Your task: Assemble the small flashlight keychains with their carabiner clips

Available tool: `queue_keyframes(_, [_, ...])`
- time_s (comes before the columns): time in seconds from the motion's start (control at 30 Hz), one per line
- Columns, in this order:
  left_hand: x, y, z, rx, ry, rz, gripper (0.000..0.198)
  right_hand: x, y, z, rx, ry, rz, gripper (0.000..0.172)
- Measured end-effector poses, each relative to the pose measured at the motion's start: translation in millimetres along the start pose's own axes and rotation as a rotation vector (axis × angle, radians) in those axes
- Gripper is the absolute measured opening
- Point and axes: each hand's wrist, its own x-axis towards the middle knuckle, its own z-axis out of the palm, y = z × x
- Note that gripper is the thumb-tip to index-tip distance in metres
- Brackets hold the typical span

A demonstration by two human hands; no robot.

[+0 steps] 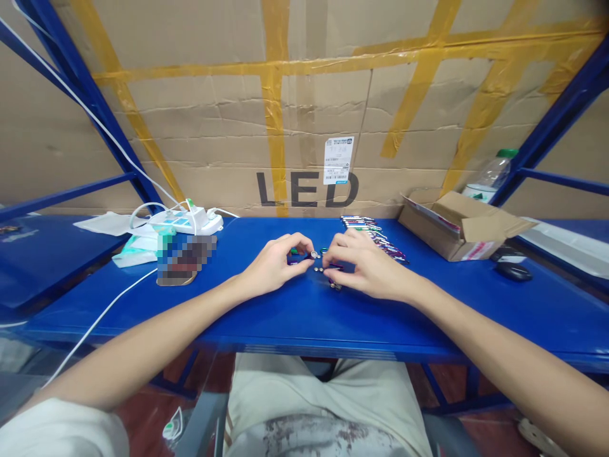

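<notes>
My left hand (280, 263) is closed around a small blue tube (295, 259) with a round metal end (313, 254) that faces right. Curled just across from it, my right hand (359, 263) has its thumb and fingertips slightly apart, and nothing shows between the tips. Small silver button-like discs (318, 270) lie on the blue table between the hands. Below the right fingers are a few small metal-ended pieces (335, 287), too small to name. A row of slim coloured metallic tubes (364, 223) extends behind the right hand, which partly hides it.
An open cardboard box (457, 225) stands at the right, near a black mouse (512, 271) and a plastic bottle (492, 174). On the left are a white power strip (190, 220), cables and a pixelated object (185, 260). A large cardboard sheet (214, 127) forms the back.
</notes>
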Motion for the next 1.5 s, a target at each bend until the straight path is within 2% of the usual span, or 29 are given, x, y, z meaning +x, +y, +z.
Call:
queue_keyframes(0.07, [0.4,-1.2,-0.4,0.011,0.015,-0.021,0.012,-2.0,6.2,0.1,0.003,-0.143,0.021,0.017])
queue_keyframes(0.17, [0.8,-2.9,-1.3,0.018,0.029,-0.037,0.013,-3.7,11.4,1.2,-0.005,-0.245,0.027,0.021])
queue_keyframes(0.6, [1.2,-0.4,-4.2,0.020,0.036,-0.014,0.012,-4.6,12.3,-4.5,0.039,-0.339,0.060,0.022])
queue_keyframes(0.9, [0.4,-3.1,-2.4,0.047,0.010,0.006,0.012,0.5,-2.8,-1.5,0.117,-0.401,0.141,0.015])
queue_keyframes(1.17, [0.3,-3.1,-2.5,0.061,0.007,0.011,0.013,-0.5,-4.0,1.7,0.145,-0.378,0.113,0.017])
queue_keyframes(1.5, [1.7,-1.8,-0.6,-0.033,0.000,-0.063,0.015,-3.1,5.0,-4.7,0.136,-0.163,0.090,0.025])
